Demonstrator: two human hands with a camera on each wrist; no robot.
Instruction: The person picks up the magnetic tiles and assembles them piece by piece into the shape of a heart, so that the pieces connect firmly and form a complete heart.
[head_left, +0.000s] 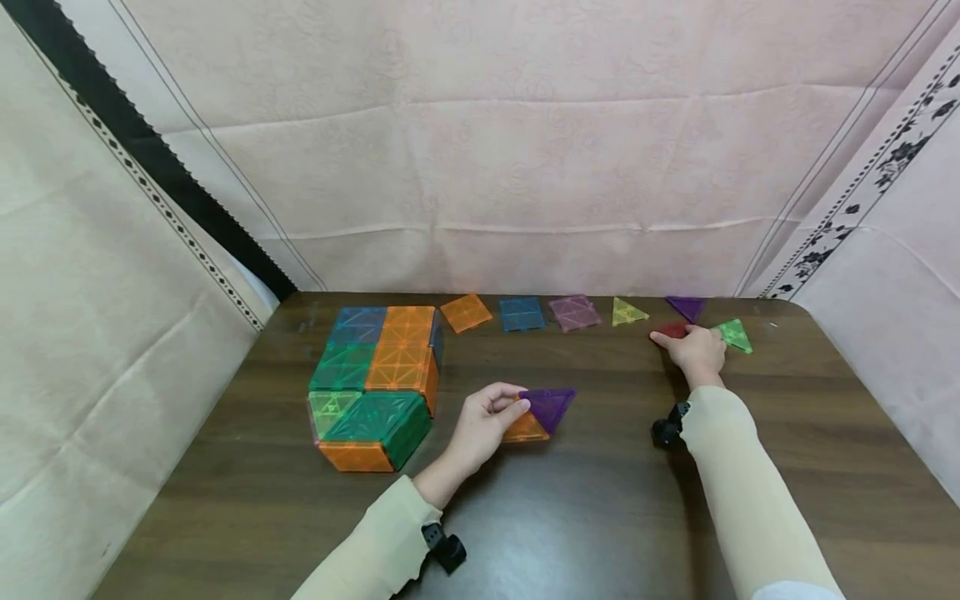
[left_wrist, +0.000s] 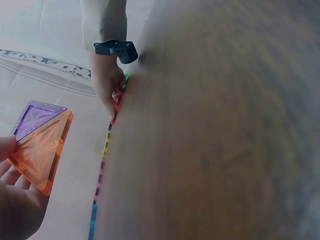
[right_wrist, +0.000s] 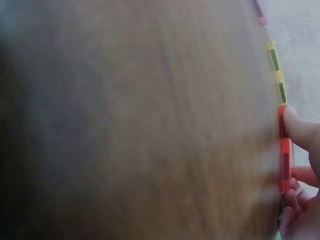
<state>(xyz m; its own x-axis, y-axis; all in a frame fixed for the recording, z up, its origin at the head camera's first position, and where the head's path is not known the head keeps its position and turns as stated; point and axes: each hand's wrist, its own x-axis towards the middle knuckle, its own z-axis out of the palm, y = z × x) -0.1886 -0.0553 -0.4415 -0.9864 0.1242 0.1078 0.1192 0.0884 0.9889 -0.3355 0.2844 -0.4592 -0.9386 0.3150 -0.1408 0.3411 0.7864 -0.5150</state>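
My left hand (head_left: 480, 423) pinches a purple triangular magnetic tile (head_left: 551, 406) and an orange triangular magnetic tile (head_left: 527, 429), joined along one edge, above the table. In the left wrist view the thumb lies over the purple tile (left_wrist: 37, 117), with fingers behind the orange tile (left_wrist: 45, 150). At the far right, my right hand (head_left: 699, 354) grips a red magnetic tile (head_left: 670, 330) lying low at the table. The right wrist view shows the red tile (right_wrist: 285, 150) edge-on, thumb at one end and fingers at the other. The hand partly covers it.
A block of magnetic tiles (head_left: 401, 417) in green, orange and blue stands left of my left hand. Along the table's back edge lie orange (head_left: 466, 313), blue (head_left: 522, 314), pink-purple (head_left: 575, 313), yellow (head_left: 627, 312), purple (head_left: 686, 307) and green (head_left: 736, 335) tiles. Pale cloth (head_left: 480, 167) hangs behind.
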